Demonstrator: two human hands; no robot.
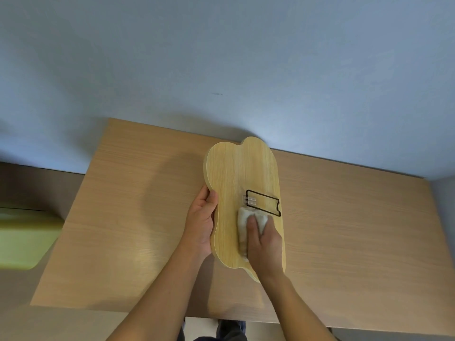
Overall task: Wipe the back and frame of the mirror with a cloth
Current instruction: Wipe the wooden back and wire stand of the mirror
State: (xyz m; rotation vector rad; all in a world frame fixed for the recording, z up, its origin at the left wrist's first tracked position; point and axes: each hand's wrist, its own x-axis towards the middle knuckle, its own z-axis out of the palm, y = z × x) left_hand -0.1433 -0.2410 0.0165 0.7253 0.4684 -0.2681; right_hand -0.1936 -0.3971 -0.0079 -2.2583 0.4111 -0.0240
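Note:
The mirror (242,173) lies face down on the wooden table (128,217), showing its wavy light-wood back. A black wire stand (263,202) is clipped flat against the back near its right edge. My left hand (200,222) grips the mirror's left edge at its narrow waist. My right hand (264,244) presses a bunched white cloth (246,223) onto the back, just below the wire stand. The mirror's glass side is hidden underneath.
A pale blue wall (221,57) rises right behind the table's far edge. A yellow-green object (24,239) sits off the table's left side. The table's near edge (147,312) runs below my forearms, with dark shoes on the floor beneath.

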